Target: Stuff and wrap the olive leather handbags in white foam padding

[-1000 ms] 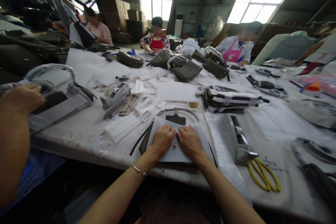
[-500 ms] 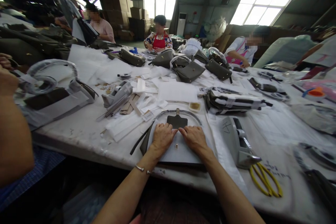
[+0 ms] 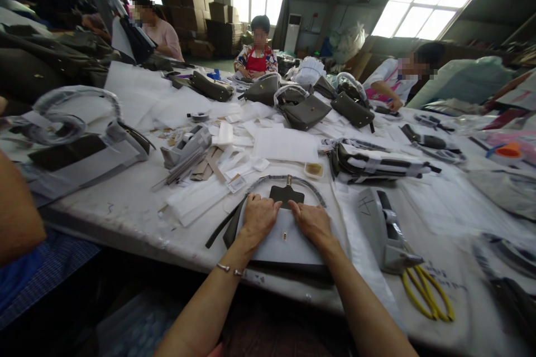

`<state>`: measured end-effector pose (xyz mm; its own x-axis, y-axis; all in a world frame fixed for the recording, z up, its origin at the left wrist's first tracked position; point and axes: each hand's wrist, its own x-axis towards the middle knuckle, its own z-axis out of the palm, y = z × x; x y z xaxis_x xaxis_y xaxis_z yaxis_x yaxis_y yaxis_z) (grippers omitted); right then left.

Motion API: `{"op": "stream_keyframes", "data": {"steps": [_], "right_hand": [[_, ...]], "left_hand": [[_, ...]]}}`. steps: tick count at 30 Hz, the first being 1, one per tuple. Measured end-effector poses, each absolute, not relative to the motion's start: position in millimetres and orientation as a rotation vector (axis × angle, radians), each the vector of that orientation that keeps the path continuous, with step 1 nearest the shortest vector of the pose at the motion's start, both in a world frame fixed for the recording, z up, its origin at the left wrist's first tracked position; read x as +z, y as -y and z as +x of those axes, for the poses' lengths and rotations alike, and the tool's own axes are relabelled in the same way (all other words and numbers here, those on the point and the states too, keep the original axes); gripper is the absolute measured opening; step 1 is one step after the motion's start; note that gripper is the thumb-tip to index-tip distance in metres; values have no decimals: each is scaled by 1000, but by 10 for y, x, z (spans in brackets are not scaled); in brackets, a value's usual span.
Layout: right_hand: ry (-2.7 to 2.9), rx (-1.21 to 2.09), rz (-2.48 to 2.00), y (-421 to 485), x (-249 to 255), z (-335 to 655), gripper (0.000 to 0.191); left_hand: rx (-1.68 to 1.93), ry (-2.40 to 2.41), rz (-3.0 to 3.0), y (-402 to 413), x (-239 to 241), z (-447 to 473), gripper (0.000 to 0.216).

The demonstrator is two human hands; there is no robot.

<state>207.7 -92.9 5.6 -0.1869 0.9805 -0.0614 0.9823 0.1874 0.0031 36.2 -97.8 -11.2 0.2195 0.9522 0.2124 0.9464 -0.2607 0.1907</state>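
A dark grey handbag (image 3: pixel 286 196) lies flat on the white table (image 3: pixel 134 206) in front of me, its front covered by a white sheet (image 3: pixel 285 245) with a small metal clasp showing through. My left hand (image 3: pixel 258 217) and my right hand (image 3: pixel 312 222) press flat on the sheet's upper edge, side by side, fingers pointing away. The bag's wrapped handle (image 3: pixel 288 179) arcs just beyond my fingertips.
A grey tape dispenser (image 3: pixel 383 231) and yellow scissors (image 3: pixel 427 293) lie to my right. Another dispenser (image 3: pixel 186 145), paper strips, and wrapped bags (image 3: pixel 377 159) fill the middle. A neighbour's arm (image 3: pixel 17 212) is at the left; three people work at the far side.
My hands slid a little up the sheet toward the bag's flap. The neighbour's arm at the left pulled back and down out of the wrapped bag there.
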Motion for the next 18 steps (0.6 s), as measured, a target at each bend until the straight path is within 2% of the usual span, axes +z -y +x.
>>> {"op": "stream_keyframes", "data": {"steps": [6, 13, 18], "right_hand": [[-2383, 105, 2044, 992, -16, 2098, 57], [-2319, -1, 2008, 971, 7, 2090, 65], [-2357, 39, 2041, 1003, -5, 2090, 62]], "left_hand": [[409, -1862, 2456, 952, -104, 352, 49], [248, -1678, 2516, 805, -55, 332, 51], [132, -1424, 2568, 674, 77, 150, 36]]}}
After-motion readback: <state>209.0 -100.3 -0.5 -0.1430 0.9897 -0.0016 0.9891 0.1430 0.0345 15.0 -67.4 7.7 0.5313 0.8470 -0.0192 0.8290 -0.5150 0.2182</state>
